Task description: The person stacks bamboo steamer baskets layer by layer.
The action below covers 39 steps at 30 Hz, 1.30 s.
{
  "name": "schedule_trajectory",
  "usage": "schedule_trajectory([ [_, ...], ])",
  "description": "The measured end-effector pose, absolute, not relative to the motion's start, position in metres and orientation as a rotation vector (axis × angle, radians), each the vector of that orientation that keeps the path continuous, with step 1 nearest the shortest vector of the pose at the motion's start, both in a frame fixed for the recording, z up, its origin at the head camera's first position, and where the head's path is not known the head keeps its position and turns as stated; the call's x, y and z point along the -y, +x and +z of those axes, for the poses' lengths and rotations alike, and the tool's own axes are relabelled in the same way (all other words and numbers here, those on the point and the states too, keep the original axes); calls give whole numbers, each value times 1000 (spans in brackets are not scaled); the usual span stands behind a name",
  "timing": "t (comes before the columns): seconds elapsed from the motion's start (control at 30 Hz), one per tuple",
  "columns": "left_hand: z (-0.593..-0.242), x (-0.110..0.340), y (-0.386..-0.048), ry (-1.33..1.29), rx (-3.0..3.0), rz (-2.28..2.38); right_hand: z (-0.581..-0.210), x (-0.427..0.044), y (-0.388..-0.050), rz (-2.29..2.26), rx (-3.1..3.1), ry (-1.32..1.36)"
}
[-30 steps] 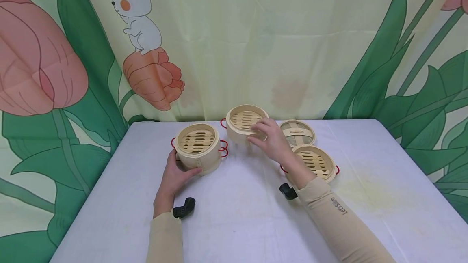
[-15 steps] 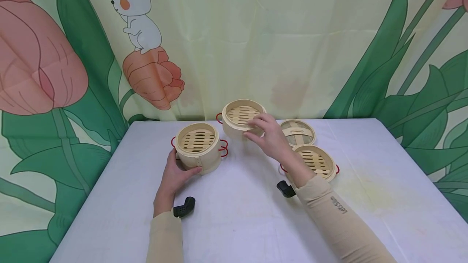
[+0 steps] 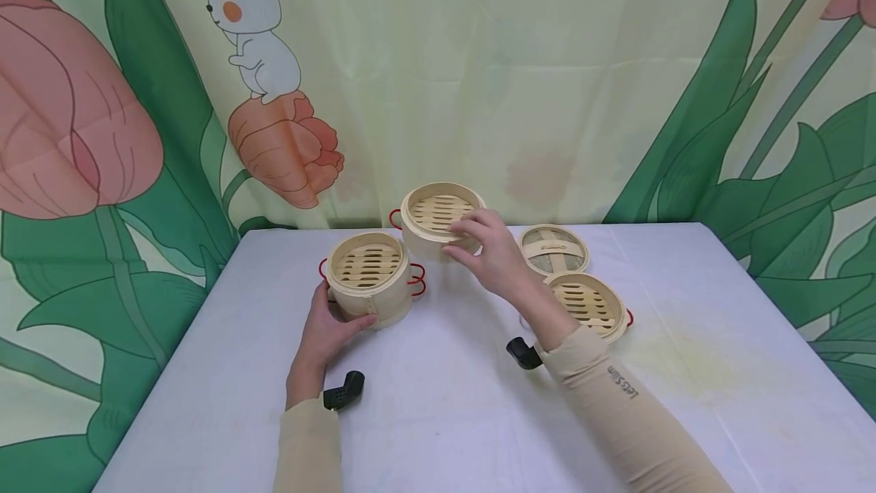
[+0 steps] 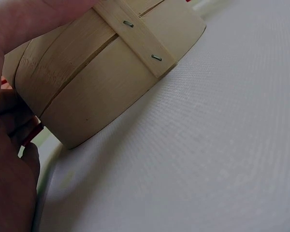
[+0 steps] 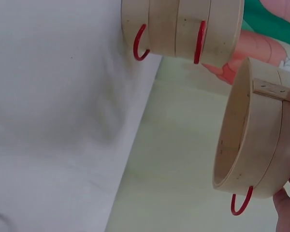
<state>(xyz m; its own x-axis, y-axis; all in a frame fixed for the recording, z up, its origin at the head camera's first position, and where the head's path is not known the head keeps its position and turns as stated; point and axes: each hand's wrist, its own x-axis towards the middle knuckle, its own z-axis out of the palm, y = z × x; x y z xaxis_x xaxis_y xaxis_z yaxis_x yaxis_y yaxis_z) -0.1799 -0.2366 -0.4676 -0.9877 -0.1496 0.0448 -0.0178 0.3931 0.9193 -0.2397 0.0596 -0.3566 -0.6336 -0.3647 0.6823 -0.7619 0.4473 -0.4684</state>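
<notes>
A stack of two bamboo steamer baskets (image 3: 391, 306) with red side handles stands on the table at centre left. My left hand (image 3: 330, 335) grips the stack's near left side, thumb along the front; in the left wrist view the lower basket (image 4: 106, 96) sits flat on the cloth. Another bamboo steamer basket (image 3: 419, 240) is raised off the table behind and right of the stack. My right hand (image 3: 498, 259) pinches its right side by the rim. From the right wrist, this lifted basket (image 5: 261, 145) appears apart from the stack (image 5: 183, 29), its open underside partly visible.
On the right, a slatted bamboo steamer basket (image 3: 594, 306) sits partly behind my right forearm. A round woven lid (image 3: 571, 243) lies just behind it. The white-clothed table (image 3: 438, 409) ends at a printed curtain (image 3: 438, 82).
My right hand has carried the lifted steamer basket left and slightly upward, toward the stack. The left hand and the stack stay where they were.
</notes>
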Motion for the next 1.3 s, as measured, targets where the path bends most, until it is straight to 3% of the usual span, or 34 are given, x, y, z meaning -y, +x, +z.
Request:
schedule_trajectory([
  [1.3, -465, 237, -178, 131, 2523, -1661, -353, 3, -229, 1149, 2133, 1081],
])
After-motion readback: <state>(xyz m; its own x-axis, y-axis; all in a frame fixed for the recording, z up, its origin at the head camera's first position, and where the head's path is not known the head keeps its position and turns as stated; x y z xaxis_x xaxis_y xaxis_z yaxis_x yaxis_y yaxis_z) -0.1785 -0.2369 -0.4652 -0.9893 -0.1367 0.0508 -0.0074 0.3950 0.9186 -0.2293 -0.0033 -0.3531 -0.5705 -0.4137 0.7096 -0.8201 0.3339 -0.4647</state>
